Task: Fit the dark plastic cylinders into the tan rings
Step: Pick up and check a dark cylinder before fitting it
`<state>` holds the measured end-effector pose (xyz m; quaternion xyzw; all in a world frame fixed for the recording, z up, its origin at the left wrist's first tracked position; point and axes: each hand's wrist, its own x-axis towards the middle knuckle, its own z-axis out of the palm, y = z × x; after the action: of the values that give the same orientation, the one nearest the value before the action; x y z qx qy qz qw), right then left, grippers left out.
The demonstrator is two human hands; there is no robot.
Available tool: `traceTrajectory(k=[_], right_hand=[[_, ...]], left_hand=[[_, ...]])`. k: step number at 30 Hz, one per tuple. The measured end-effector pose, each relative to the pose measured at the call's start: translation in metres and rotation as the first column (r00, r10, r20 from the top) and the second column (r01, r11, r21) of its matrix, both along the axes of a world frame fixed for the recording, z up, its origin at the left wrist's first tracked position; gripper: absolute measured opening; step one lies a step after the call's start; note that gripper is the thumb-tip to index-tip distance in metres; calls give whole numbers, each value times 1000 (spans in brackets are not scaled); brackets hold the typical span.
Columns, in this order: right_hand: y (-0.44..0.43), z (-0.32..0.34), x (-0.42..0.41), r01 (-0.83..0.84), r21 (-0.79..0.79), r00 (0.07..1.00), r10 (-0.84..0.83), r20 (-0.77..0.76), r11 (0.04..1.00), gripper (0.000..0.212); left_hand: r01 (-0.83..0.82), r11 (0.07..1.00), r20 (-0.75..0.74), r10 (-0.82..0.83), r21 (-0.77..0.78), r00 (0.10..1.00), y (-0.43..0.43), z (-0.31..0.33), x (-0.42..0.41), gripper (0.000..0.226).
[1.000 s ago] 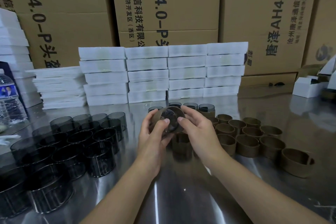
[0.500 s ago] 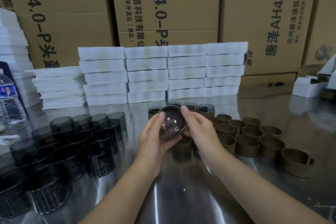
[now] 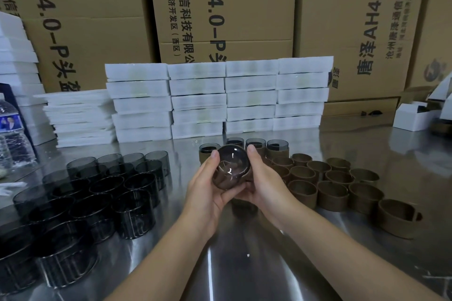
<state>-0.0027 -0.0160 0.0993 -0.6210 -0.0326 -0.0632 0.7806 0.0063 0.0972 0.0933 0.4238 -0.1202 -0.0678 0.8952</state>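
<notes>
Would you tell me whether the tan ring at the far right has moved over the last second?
No. The far-right ring sits where it was on the steel table, just right of the other tan rings.

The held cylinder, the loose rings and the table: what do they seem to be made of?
Cylinder: smoky see-through plastic, glossy; light glints on its wall. Rings: probably cardboard, matte tan; no shine. Table: likely stainless steel, polished; it mirrors the white stacks behind.
</notes>
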Motion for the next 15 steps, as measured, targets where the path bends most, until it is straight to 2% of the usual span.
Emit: traceTrajectory(k=[3,7,15], right_hand=[[-1,-1,1,-11,6,1000,11,15,1000,47],[-2,-2,1,2,26,1000,-3,24,1000,45],[-4,-1,3,30,20,999,-31,27,999,45]], left_hand=[[11,1000,6,-11,2,1000,0,-2,1,51],[55,998,9,-55,-10,998,0,-3,2,34],[69,996,-19,-70,-49,997,-2,0,1,48]])
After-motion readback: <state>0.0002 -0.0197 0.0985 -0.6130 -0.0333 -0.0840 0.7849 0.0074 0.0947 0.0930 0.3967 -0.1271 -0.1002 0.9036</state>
